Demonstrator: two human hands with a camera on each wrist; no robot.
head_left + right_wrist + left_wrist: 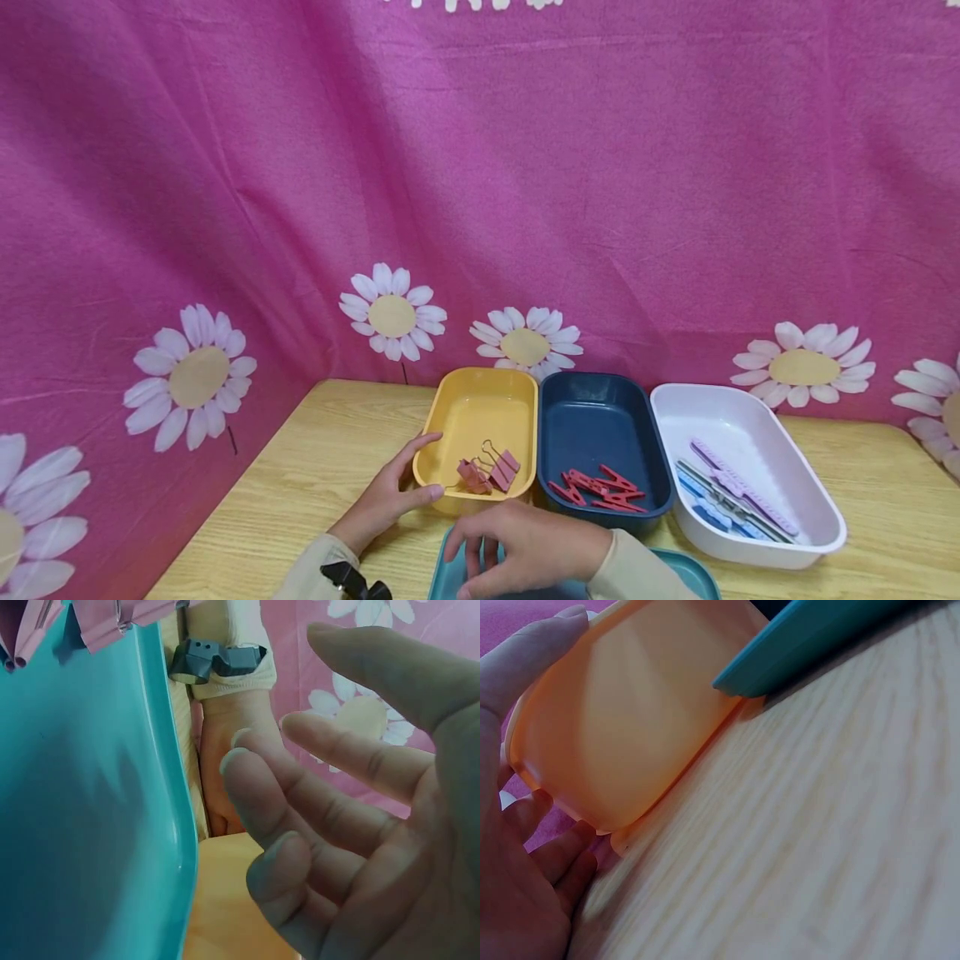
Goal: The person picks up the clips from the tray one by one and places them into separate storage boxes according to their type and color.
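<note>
My left hand [390, 498] touches the near left corner of a yellow tray [476, 396], its thumb and index finger at the rim. In the left wrist view the other fingers lie against the outside of that corner. Pink binder clips [504, 471] with wire handles lie in the tray's near end. My right hand [536, 542] is over a teal tray [690, 571], its fingers loosely bent and nothing between them. Pink binder clips [109, 622] also show at the teal tray in the right wrist view. Most of the teal tray is hidden in the head view.
A navy tray [596, 400] beside the yellow one holds several red clothespins [600, 487]. Further right, a white tray [813, 500] contains purple and blue flat sticks [738, 492]. The wooden table [255, 500] meets a pink flowered cloth [480, 167] behind and at the left.
</note>
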